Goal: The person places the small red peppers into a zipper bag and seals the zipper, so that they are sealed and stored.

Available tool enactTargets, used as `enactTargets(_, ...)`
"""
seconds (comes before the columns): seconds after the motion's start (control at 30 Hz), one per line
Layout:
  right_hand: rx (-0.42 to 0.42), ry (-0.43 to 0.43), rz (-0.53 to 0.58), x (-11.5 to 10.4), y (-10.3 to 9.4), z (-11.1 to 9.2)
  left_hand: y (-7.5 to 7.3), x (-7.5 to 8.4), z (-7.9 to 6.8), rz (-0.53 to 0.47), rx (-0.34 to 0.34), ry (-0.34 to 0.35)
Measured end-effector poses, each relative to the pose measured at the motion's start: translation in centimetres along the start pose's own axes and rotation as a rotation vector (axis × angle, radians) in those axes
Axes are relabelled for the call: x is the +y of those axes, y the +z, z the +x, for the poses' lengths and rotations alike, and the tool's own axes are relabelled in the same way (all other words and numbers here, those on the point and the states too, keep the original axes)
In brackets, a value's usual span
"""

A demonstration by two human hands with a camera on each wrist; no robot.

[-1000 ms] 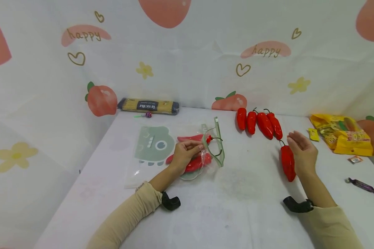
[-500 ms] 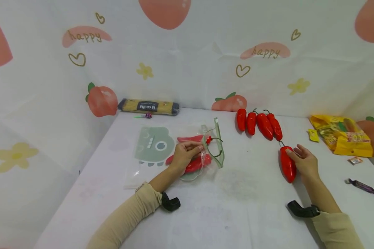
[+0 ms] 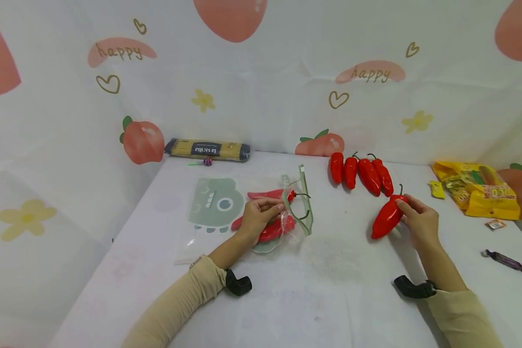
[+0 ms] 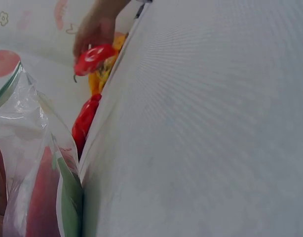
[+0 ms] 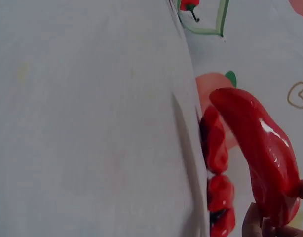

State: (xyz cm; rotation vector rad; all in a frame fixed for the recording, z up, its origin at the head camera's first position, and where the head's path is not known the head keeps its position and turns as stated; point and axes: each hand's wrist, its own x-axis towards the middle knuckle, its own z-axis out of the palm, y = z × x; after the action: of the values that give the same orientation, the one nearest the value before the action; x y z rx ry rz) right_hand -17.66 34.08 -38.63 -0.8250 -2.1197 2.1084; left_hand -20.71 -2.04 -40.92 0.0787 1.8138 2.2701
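Observation:
My right hand pinches a red chili pepper near its stem end; the tip points down and left. In the right wrist view the same pepper hangs above the table, fingers at its thick end. My left hand pinches the upper edge of a clear zip bag printed with a green dinosaur, close to its green-rimmed mouth, which gapes to the right. Inside the bag lie red chili peppers, two stems poking toward the opening. The left wrist view shows the bag's clear side and part of the left hand.
Several red chili peppers stand in a row at the back. A yellow snack bag, a small yellow packet, a small wrapped sweet and a purple candy lie right. A spaghetti pack and lollipop lie back left.
My right hand, first beside the pepper, has taken hold of its stem end and lifted it, swinging its tip to the left. The left hand and bag stay put.

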Motion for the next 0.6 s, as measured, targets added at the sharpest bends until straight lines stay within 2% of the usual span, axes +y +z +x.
enactTargets(0.07, -0.051, -0.051, 0.228, -0.3, 1.2, -0.5, 0.0, 0.0, 0.0, -0.003, -0.003, 0.002)
enactTargets(0.1, -0.079, -0.080, 0.301, -0.4, 2.0, -0.7, 0.0, 0.0, 0.0, -0.008, -0.004, 0.002)
enactTargets(0.2, -0.137, -0.155, 0.404, -0.7, 4.9, -1.6, 0.0, 0.0, 0.0, -0.011, -0.010, 0.001)
enactTargets(0.3, -0.171, -0.137, 0.400, -0.9, 7.8, -2.3, 0.0, 0.0, 0.1, -0.015, -0.013, 0.002)
enactTargets(0.43, -0.210, -0.044, 0.340, -0.5, 11.4, -3.1, -0.1, 0.0, 0.1, -0.011, -0.008, 0.003)
enactTargets(0.6, -0.284, -0.025, 0.208, 1.2, 14.2, -3.3, -0.1, 0.1, 0.0, -0.003, -0.005, 0.007)
